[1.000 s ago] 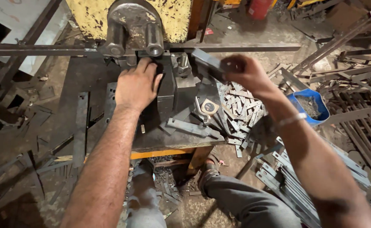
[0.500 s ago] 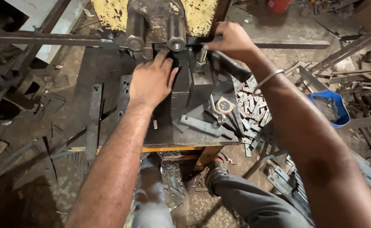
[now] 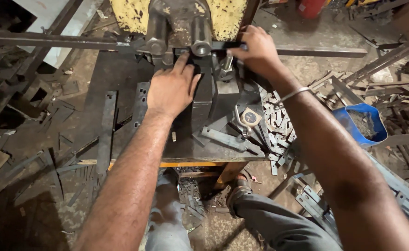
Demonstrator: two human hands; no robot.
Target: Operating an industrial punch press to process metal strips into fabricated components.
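In the head view, the left hand [image 3: 172,88] lies flat, fingers spread and gripping nothing, on the dark steel block [image 3: 204,100] at upper centre, just below the yellow machine [image 3: 223,14]. The right hand [image 3: 259,49] is closed around the long flat metal bar [image 3: 51,39] that crosses the top of the frame, beside the roller [image 3: 201,46]. A blue tub [image 3: 365,123] sits at right, among scattered metal offcuts [image 3: 274,121].

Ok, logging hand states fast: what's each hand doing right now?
Left hand: open, flat on the dark metal block.
Right hand: closed around the flat steel bar.
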